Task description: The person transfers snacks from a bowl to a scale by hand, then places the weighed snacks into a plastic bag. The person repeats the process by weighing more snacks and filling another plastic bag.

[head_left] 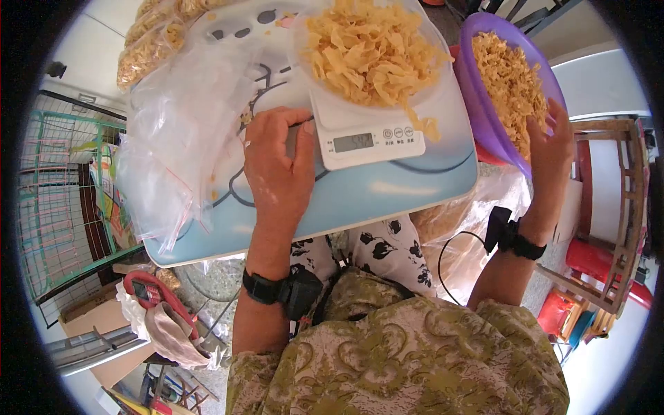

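My left hand [280,159] rests on the table beside a white digital kitchen scale [377,144]. Its index finger and thumb are apart and reach to the scale's left edge, with nothing held. On the scale stands a clear plastic bowl [299,45] heaped with thin, yellow, crisp-looking flakes [370,52]; one flake hangs over the scale's front. Over at the right, my right hand [553,135] is at the near rim of a purple basin [481,104], fingers apart and nothing visible in them. Browner flakes [508,83] fill the basin.
Clear plastic bags [183,138] lie in a pile on the table's left half. Filled bags [152,55] sit at the back left corner. The blue table [360,194] ends just before my lap. A wooden frame [626,228] stands at far right, a wire rack [66,200] at left.
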The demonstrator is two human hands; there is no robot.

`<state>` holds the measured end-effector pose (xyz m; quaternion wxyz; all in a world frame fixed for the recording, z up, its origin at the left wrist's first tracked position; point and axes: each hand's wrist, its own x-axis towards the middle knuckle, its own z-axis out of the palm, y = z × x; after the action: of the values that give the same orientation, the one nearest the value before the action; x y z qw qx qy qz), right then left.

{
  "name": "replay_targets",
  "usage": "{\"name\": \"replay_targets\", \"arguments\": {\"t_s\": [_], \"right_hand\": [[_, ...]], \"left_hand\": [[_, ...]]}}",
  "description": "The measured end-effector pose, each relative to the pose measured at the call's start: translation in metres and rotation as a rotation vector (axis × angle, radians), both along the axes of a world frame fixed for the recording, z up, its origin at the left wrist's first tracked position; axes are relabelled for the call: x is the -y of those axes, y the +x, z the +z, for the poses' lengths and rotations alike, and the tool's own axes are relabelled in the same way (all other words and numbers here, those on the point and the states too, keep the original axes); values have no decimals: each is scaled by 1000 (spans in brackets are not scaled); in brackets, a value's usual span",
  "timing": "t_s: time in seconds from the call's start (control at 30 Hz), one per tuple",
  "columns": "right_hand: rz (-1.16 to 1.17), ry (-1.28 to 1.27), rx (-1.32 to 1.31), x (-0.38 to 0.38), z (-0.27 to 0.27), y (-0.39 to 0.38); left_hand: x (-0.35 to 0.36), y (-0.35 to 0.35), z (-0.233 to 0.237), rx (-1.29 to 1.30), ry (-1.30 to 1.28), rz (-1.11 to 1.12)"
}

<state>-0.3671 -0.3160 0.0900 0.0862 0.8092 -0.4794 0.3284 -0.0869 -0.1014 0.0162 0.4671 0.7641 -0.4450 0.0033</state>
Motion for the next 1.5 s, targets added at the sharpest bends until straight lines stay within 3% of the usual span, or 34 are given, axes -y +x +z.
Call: {"name": "replay_targets", "arguments": {"t_s": [0.07,0.17,0.27,0.33,0.4,0.43,0.6,0.93,1.2,1.33,1.5], "right_hand": [[30,-98,-91,2,-1,2],[222,225,322,-11,4,26],[342,402,421,-24,16,51],[338,372,367,-34,26,71],[590,397,374,-32,30,86],[593,393,377,-35,36,93],[801,418,68,-47,62,113],[888,349,-49,-52,56,120],[830,269,-170,-53,46,133],[808,334,-154,-49,42,133],[795,319,60,-47,47,131]], "left_hand": [[1,1,-1,23,-11,0],[2,-1,0,18,9,8],[2,-3,2,28,0,27],[2,-2,4,-12,-6,3],[1,-1,2,6,-10,3],[1,0,1,22,-11,2],[1,-1,0,23,-26,6],[0,-1,1,4,-23,3],[-1,-2,1,-12,-19,-1],[-1,-1,1,2,-8,-2],[-1,-1,-1,-7,-11,8]]}}
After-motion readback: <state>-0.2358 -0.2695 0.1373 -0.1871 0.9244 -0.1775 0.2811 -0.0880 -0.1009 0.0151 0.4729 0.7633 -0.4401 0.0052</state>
